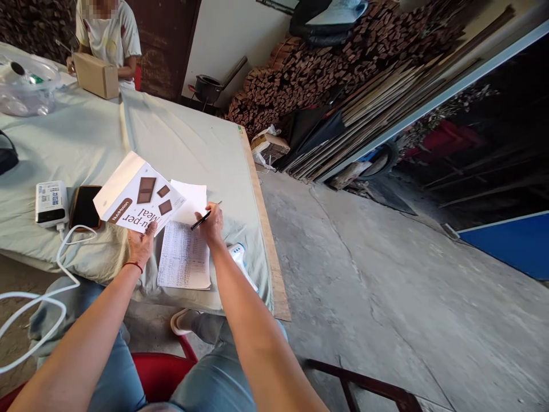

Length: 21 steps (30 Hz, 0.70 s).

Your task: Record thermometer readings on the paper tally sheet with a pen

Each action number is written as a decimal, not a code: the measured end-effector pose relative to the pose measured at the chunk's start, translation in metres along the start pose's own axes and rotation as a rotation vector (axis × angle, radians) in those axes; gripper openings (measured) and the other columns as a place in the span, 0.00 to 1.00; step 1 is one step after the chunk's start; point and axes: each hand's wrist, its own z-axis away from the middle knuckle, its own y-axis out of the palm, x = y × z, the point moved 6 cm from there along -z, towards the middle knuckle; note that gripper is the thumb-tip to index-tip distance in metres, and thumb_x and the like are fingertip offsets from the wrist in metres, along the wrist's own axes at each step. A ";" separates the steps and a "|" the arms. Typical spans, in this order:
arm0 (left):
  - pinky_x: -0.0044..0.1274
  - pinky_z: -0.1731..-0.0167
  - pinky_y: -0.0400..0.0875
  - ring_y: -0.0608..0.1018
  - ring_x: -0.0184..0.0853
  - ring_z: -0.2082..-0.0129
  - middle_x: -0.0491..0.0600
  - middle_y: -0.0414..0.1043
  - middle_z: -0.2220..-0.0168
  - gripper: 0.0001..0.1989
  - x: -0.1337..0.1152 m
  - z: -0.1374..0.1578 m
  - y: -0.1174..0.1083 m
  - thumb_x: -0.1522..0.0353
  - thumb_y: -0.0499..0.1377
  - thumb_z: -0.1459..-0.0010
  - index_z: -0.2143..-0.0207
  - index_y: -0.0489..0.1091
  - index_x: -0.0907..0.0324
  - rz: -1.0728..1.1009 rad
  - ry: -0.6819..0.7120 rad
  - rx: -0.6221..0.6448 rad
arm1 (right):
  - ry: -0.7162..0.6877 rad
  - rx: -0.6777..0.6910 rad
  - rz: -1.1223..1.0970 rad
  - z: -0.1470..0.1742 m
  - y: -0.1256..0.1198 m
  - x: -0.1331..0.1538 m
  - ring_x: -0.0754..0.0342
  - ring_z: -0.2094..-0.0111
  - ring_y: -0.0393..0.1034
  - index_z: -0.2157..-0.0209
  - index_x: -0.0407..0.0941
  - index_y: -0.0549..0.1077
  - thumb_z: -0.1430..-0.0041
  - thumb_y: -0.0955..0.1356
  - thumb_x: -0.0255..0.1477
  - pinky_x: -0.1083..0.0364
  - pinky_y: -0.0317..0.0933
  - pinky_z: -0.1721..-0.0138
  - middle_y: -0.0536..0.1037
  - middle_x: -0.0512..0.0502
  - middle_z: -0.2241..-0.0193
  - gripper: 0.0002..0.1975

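My left hand (140, 245) is closed on the near edge of a white carton (128, 186) printed with brown chocolate squares and upside-down lettering. The carton is tilted above the table. In my right hand (213, 223) is a dark pen (201, 220), held over a notebook (184, 257). Rows of handwriting fill the notebook's lower page, while its upper page (194, 197) looks blank and is partly covered by the carton. Beside my right forearm lies a white and blue device (241, 260), partly hidden by the arm.
Left of the carton lie a dark phone (84, 206) and a white power bank (51, 203) with a white cable (64, 264). Across the cloth-covered table (189, 134) a person sits behind a cardboard box (95, 75). A plastic bag (28, 86) rests at the far left. Stacked firewood (291, 74) lines the wall.
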 end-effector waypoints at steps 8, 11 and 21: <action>0.38 0.45 0.70 0.77 0.48 0.48 0.62 0.75 0.50 0.38 -0.007 0.001 0.000 0.44 0.64 0.51 0.46 0.67 0.61 0.038 0.005 0.000 | -0.507 0.407 0.036 0.083 0.006 0.032 0.46 0.40 0.67 0.64 0.47 0.72 0.39 0.62 0.24 0.42 0.58 0.40 0.77 0.40 0.46 0.08; 0.39 0.45 0.70 0.77 0.48 0.48 0.62 0.75 0.50 0.38 -0.010 0.001 0.001 0.45 0.65 0.51 0.46 0.67 0.60 0.045 0.007 0.010 | -0.544 0.437 0.037 0.104 0.004 0.038 0.47 0.36 0.61 0.63 0.47 0.73 0.39 0.60 0.20 0.42 0.56 0.38 0.74 0.41 0.42 0.12; 0.42 0.43 0.69 0.77 0.48 0.46 0.59 0.77 0.53 0.38 -0.014 -0.002 0.008 0.41 0.62 0.50 0.47 0.68 0.57 -0.036 0.037 0.121 | -0.377 0.470 -0.209 0.098 0.011 0.052 0.48 0.41 0.69 0.68 0.48 0.72 0.41 0.63 0.25 0.41 0.57 0.37 0.79 0.42 0.49 0.07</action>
